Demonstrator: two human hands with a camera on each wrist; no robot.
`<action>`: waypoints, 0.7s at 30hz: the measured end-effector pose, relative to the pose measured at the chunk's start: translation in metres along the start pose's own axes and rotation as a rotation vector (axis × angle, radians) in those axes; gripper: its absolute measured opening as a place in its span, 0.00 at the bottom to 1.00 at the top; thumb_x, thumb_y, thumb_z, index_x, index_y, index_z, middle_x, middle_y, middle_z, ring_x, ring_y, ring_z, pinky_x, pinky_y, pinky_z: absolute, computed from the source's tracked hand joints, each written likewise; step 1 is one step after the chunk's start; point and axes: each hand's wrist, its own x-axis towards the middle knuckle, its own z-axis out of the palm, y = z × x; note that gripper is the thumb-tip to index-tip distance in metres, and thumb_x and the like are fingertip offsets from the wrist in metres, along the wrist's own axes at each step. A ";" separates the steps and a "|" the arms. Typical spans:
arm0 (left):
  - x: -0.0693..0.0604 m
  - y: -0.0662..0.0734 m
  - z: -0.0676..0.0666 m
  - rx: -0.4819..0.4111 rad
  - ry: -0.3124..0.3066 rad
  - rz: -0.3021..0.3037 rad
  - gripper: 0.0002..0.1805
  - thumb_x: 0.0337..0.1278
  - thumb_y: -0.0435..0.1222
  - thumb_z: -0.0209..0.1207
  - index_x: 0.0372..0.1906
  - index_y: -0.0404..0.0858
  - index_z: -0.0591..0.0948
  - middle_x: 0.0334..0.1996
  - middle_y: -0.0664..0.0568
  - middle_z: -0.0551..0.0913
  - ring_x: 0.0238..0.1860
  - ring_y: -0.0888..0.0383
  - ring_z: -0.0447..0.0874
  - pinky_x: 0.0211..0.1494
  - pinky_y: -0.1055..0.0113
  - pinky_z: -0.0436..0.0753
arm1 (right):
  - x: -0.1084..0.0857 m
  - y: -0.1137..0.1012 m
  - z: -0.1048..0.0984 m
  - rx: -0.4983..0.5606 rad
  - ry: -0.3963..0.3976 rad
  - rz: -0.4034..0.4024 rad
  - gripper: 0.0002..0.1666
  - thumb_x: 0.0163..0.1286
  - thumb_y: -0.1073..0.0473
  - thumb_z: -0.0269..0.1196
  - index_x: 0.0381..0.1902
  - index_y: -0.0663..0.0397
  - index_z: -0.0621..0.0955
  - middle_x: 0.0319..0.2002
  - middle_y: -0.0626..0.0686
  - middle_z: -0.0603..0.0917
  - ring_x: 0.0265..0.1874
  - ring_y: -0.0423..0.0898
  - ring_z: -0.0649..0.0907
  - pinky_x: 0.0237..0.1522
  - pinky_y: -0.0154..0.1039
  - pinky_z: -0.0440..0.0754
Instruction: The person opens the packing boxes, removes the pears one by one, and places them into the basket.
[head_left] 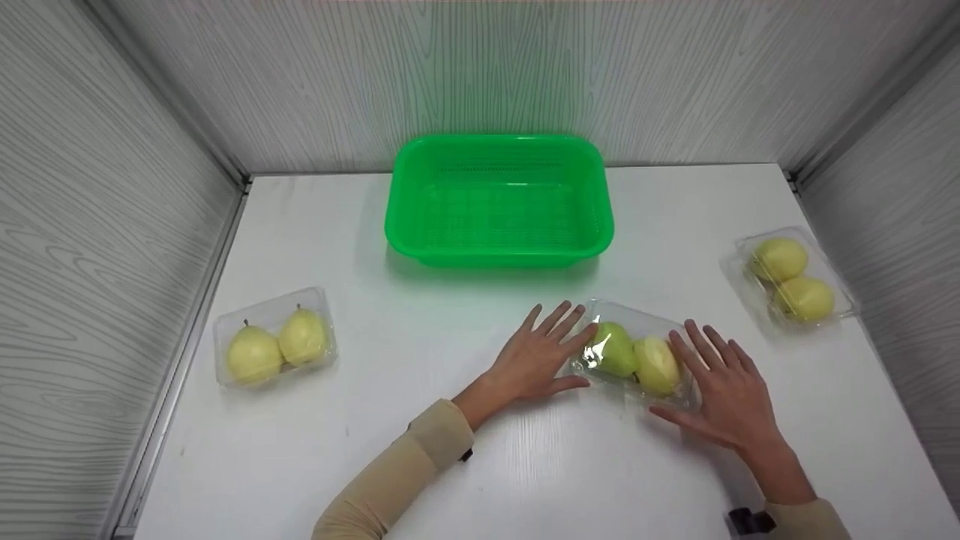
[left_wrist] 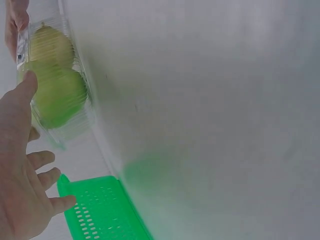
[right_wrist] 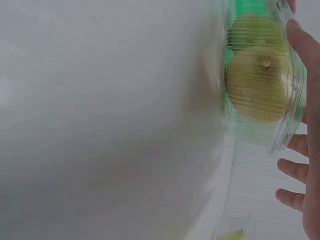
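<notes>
A clear plastic clamshell box (head_left: pixel 634 319) lies on the table in front of the person with two pears in it. One pear (head_left: pixel 613 351) is greener, the other (head_left: pixel 657 367) yellower. At the box's left end is the left hand (head_left: pixel 534 358), fingers spread and straight, its forefinger over the box edge. The right hand (head_left: pixel 729 399) stands at the opposite end, also with spread fingers, close against the lid side. In the right wrist view, the thumb of the right hand (right_wrist: pixel 312 100) lies by the box rim. Whether each fingertip touches the plastic is hard to tell.
A green plastic basket (head_left: pixel 499 259) stands at the back of the white table, against the wall. Another clear box (head_left: pixel 274 304) with two pears lies at the left. A third box (head_left: pixel 821 259), also with two pears, is near the right edge. Grey wood-grain panels (head_left: pixel 495 67) enclose the table.
</notes>
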 end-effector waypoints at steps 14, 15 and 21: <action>-0.024 -0.016 0.002 -0.026 0.013 -0.029 0.47 0.70 0.73 0.44 0.86 0.57 0.54 0.86 0.51 0.56 0.87 0.49 0.52 0.87 0.44 0.62 | 0.011 -0.019 0.005 0.004 -0.019 -0.031 0.68 0.48 0.14 0.65 0.80 0.43 0.68 0.80 0.58 0.68 0.78 0.62 0.69 0.73 0.65 0.73; -0.025 -0.017 0.002 -0.029 0.013 -0.030 0.47 0.70 0.73 0.44 0.86 0.57 0.54 0.86 0.51 0.56 0.87 0.49 0.52 0.87 0.44 0.62 | 0.012 -0.021 0.006 0.006 -0.021 -0.035 0.68 0.48 0.14 0.66 0.80 0.43 0.68 0.81 0.58 0.68 0.78 0.62 0.69 0.72 0.65 0.73; -0.033 -0.028 0.003 -0.020 0.006 -0.040 0.46 0.70 0.73 0.43 0.85 0.57 0.55 0.86 0.51 0.56 0.87 0.48 0.52 0.86 0.44 0.63 | 0.018 -0.029 0.008 0.005 -0.034 -0.072 0.68 0.50 0.15 0.65 0.81 0.43 0.66 0.81 0.58 0.67 0.79 0.61 0.68 0.71 0.65 0.76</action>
